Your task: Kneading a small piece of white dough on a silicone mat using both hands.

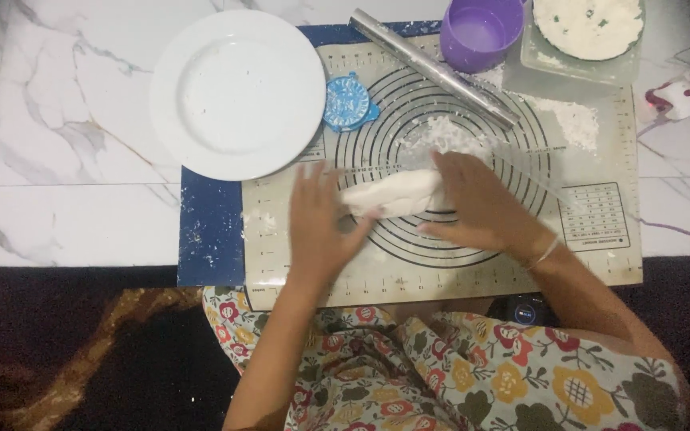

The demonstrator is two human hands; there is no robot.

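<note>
Both hands, left hand (pixel 319 219) and right hand (pixel 481 206), are working the dough log (pixel 393 194) at the centre of the pastry mat (pixel 600 263), fingers loosely spread and pressing its ends; likely rolling it longer, needing even pressure.

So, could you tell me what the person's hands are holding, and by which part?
A white log of dough on the baking mat. The left hand rests against its left end; the right hand lies over its right end, covering it.

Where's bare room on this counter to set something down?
Free: marble left of the white plate; mat corner right of the right hand. Crowded: mat top, with rolling pin, purple cup, flour tray, blue mould.
</note>
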